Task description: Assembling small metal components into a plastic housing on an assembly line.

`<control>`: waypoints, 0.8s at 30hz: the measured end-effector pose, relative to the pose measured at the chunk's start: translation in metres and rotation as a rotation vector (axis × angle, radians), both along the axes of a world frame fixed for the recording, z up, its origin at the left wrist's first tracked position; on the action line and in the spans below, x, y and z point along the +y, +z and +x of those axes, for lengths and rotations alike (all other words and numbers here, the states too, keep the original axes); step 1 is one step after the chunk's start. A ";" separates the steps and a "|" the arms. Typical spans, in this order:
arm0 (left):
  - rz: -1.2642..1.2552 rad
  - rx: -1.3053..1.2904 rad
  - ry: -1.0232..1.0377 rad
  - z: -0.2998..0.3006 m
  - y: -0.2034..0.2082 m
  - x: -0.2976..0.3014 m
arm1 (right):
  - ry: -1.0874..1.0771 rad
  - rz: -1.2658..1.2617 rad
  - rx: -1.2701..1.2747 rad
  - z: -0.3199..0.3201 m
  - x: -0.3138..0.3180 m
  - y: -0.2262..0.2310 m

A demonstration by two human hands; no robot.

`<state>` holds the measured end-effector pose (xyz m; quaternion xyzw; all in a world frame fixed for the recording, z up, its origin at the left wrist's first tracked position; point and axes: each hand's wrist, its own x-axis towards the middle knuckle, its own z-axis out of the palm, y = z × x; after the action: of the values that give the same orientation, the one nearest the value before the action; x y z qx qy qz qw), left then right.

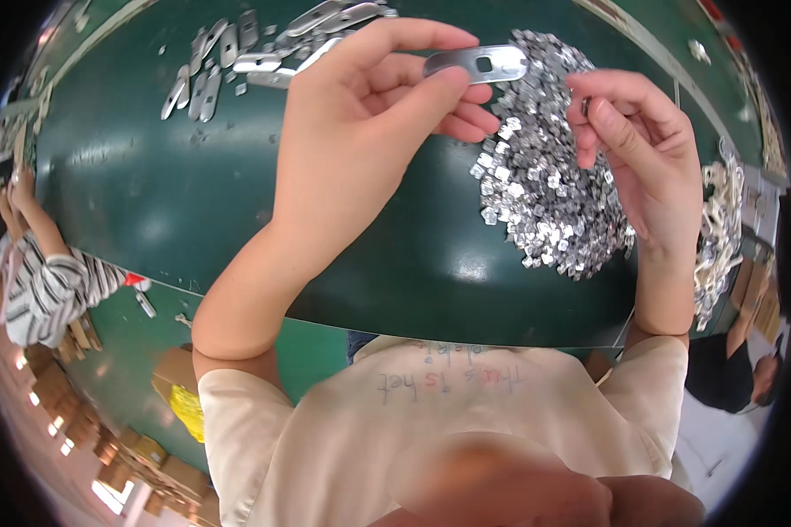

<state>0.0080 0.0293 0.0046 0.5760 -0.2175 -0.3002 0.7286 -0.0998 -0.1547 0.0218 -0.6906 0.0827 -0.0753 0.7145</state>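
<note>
My left hand (pixel 356 119) pinches a shiny oblong metal plate (pixel 506 64) between thumb and fingers. The plate has rounded ends, a square hole near its middle and a small notch at the right end. Facing it, my right hand (pixel 655 140) holds a small dark metal piece (pixel 586 106) between thumb and forefinger, a short gap away from the plate. Beneath and between both hands spreads a heap of small, squarish silvery metal pieces (pixel 549 206).
Similar oblong plates (pixel 228 46) lie loose on the dark green table (pixel 158 184) at the far left. Pale metal parts (pixel 719 228) are piled beyond the right arm. A person in a striped top (pixel 57 281) works at the left; another person in black (pixel 721 373) is at the right.
</note>
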 end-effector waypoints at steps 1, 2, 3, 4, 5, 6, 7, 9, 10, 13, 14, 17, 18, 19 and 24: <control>-0.004 0.022 -0.008 -0.003 -0.001 -0.002 | 0.001 0.001 -0.004 -0.004 -0.002 0.000; 0.001 0.020 -0.023 -0.006 -0.001 -0.005 | -0.031 -0.026 0.010 -0.007 -0.001 0.002; 0.012 0.019 -0.041 -0.008 -0.001 -0.009 | -0.049 -0.015 0.009 -0.009 -0.004 0.001; 0.012 0.029 -0.055 -0.012 0.000 -0.010 | -0.029 -0.029 -0.007 -0.012 -0.005 0.000; 0.012 0.040 -0.067 -0.016 0.001 -0.012 | -0.007 -0.043 -0.024 -0.014 -0.008 -0.001; 0.016 0.032 -0.084 -0.019 0.000 -0.013 | 0.005 -0.060 -0.032 -0.015 -0.013 -0.002; 0.031 0.026 -0.091 -0.023 0.000 -0.014 | -0.002 -0.045 -0.039 -0.016 -0.014 -0.005; 0.020 0.026 -0.099 -0.030 -0.001 -0.015 | 0.002 0.028 -0.060 -0.019 -0.013 -0.011; 0.010 0.015 -0.114 -0.030 -0.004 -0.015 | -0.001 0.026 -0.058 -0.020 -0.012 -0.013; 0.003 0.035 -0.108 -0.033 -0.005 -0.014 | -0.005 0.060 -0.012 -0.020 -0.007 -0.009; 0.005 0.034 -0.106 -0.033 -0.005 -0.013 | -0.003 0.062 -0.014 -0.020 -0.005 -0.009; -0.016 0.053 -0.103 -0.036 -0.006 -0.012 | -0.033 -0.106 -0.007 -0.018 0.002 -0.012; -0.028 0.044 -0.121 -0.037 -0.006 -0.012 | -0.055 -0.250 -0.114 -0.016 0.005 -0.016; -0.042 0.037 -0.138 -0.038 -0.006 -0.012 | -0.075 -0.395 -0.221 -0.013 0.008 -0.018; -0.046 -0.065 -0.143 -0.040 -0.008 -0.012 | -0.071 -0.096 -0.051 -0.013 0.018 -0.011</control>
<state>-0.0318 0.0169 -0.0039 0.5514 -0.2885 -0.3275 0.7110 -0.1132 -0.1367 0.0112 -0.7186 0.0848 -0.1220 0.6794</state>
